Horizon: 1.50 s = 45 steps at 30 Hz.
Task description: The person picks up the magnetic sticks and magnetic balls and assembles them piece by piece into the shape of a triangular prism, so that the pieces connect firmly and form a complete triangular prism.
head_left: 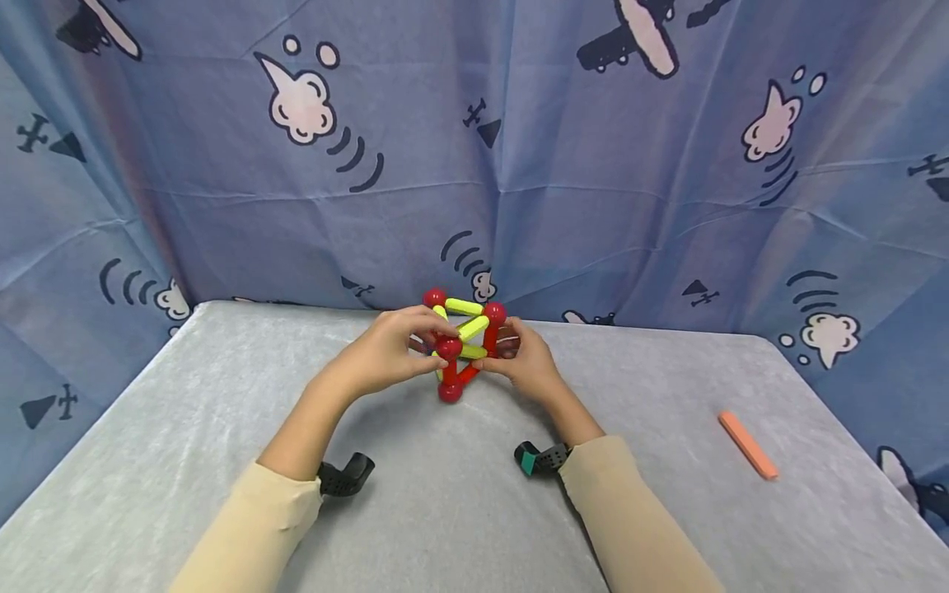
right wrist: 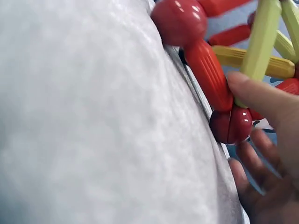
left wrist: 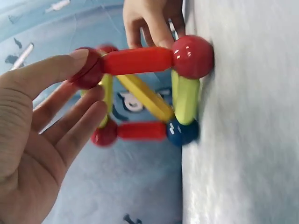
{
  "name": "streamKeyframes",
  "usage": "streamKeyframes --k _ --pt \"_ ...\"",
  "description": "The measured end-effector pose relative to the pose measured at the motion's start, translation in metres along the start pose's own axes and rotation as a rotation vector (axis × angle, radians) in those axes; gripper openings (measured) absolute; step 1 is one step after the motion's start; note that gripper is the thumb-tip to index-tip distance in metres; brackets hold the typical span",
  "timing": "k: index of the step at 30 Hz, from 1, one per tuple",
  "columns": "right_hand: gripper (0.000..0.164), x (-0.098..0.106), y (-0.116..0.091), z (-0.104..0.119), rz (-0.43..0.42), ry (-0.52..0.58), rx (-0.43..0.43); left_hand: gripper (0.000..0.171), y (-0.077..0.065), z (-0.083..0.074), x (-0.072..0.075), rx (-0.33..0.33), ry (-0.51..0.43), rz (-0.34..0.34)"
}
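Note:
A frame of red balls and red, yellow and yellow-green rods, like a magnetic ball-and-rod toy (head_left: 491,336), stands on the table between both hands. My left hand (head_left: 381,350) holds an upper red ball (left wrist: 88,70) at its near left side, thumb on the ball and fingers behind. On the other side, my right hand (head_left: 530,362) grips the frame low down, its thumb on a yellow-green rod (right wrist: 260,44) just above a bottom red ball (right wrist: 232,125). The left wrist view also shows a blue ball (left wrist: 182,132) at a bottom corner.
A loose orange stick (head_left: 747,445) lies on the grey cloth-covered table (head_left: 445,511) to the right. Behind the table hangs a blue curtain (head_left: 563,165) with airplane prints. Each wrist carries a black camera mount (head_left: 344,476).

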State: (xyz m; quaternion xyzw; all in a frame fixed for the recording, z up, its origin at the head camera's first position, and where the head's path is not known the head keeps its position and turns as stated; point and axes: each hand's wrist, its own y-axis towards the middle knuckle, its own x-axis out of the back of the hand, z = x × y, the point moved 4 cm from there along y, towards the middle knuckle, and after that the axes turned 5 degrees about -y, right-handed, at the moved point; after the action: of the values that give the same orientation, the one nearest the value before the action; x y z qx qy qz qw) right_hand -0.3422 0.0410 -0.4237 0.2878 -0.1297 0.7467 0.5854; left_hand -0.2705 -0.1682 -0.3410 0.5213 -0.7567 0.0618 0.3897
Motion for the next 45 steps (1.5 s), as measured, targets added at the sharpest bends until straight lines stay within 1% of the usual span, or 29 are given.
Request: streamKeyframes --k 2,4,6,7,8,9,10,12,14,15,16,17,18,19,21,23,26,30,34,36,39,42,45 --pt "0.064 0.001 0.001 0.0 -0.048 -0.005 -0.057 0.037 0.0 -0.005 -0.004 -0.018 -0.038 0.04" --pt "0.064 0.003 0.001 -0.001 -0.076 -0.001 -0.092 0.038 0.001 -0.011 -0.008 -0.025 -0.062 0.083" --pt "0.061 0.004 0.001 -0.001 -0.067 0.013 -0.095 0.038 0.001 -0.015 -0.012 -0.034 -0.064 0.115" --pt "0.059 0.005 0.001 -0.001 -0.052 0.023 -0.089 0.037 0.002 -0.017 -0.012 -0.048 -0.064 0.116" --pt "0.058 0.006 0.001 0.0 -0.031 0.029 -0.08 0.036 0.002 -0.018 -0.012 -0.058 -0.058 0.106" --pt "0.056 0.007 0.001 -0.001 -0.004 0.031 -0.066 0.035 0.002 -0.018 -0.011 -0.072 -0.047 0.08" --pt "0.055 0.008 0.001 -0.001 0.029 0.035 -0.048 0.033 0.002 -0.017 -0.009 -0.077 -0.033 0.04" --pt "0.055 0.011 0.001 0.0 0.11 0.05 -0.024 0.027 0.002 -0.014 -0.002 -0.093 0.009 -0.073" --pt "0.061 0.015 -0.001 0.001 0.206 0.066 0.01 0.021 0.001 -0.008 0.006 -0.074 0.065 -0.191" --pt "0.066 0.017 -0.002 0.001 0.255 0.075 0.019 0.019 0.001 -0.004 0.009 -0.058 0.095 -0.234" --pt "0.073 0.018 -0.003 0.002 0.304 0.081 0.026 0.018 0.0 -0.001 0.011 -0.033 0.12 -0.26" --pt "0.08 0.02 -0.004 0.003 0.347 0.087 0.024 0.019 0.0 0.003 0.012 -0.01 0.137 -0.271" --pt "0.087 0.02 -0.005 0.003 0.382 0.085 0.021 0.021 0.0 0.006 0.012 0.015 0.149 -0.267" --pt "0.093 0.02 -0.006 0.004 0.409 0.074 0.016 0.024 0.0 0.009 0.012 0.038 0.154 -0.252" --pt "0.103 0.017 -0.006 0.006 0.432 0.033 0.006 0.029 0.001 0.015 0.01 0.064 0.154 -0.206" --pt "0.108 0.014 -0.006 0.009 0.419 -0.019 0.004 0.029 0.001 0.019 0.008 0.074 0.148 -0.179" --pt "0.105 0.01 -0.004 0.013 0.372 -0.075 0.027 0.024 0.0 0.022 0.007 0.049 0.155 -0.183" --pt "0.089 0.011 -0.004 0.011 0.299 -0.066 0.04 0.021 -0.001 0.02 0.01 0.03 0.171 -0.205" --pt "0.07 0.015 -0.003 0.004 0.21 -0.057 0.02 0.023 -0.001 0.018 0.011 0.039 0.167 -0.187" --pt "0.063 0.017 -0.002 0.002 0.178 -0.065 0.009 0.024 -0.001 0.017 0.011 0.044 0.164 -0.173" --pt "0.056 0.019 -0.002 0.003 0.163 -0.077 -0.002 0.024 0.0 0.016 0.01 0.049 0.163 -0.161" --pt "0.055 0.024 -0.004 0.008 0.165 -0.099 -0.012 0.024 0.0 0.016 0.011 0.052 0.161 -0.16" --pt "0.053 0.033 -0.01 0.014 0.165 -0.142 -0.023 0.025 0.0 0.016 0.011 0.057 0.154 -0.159"
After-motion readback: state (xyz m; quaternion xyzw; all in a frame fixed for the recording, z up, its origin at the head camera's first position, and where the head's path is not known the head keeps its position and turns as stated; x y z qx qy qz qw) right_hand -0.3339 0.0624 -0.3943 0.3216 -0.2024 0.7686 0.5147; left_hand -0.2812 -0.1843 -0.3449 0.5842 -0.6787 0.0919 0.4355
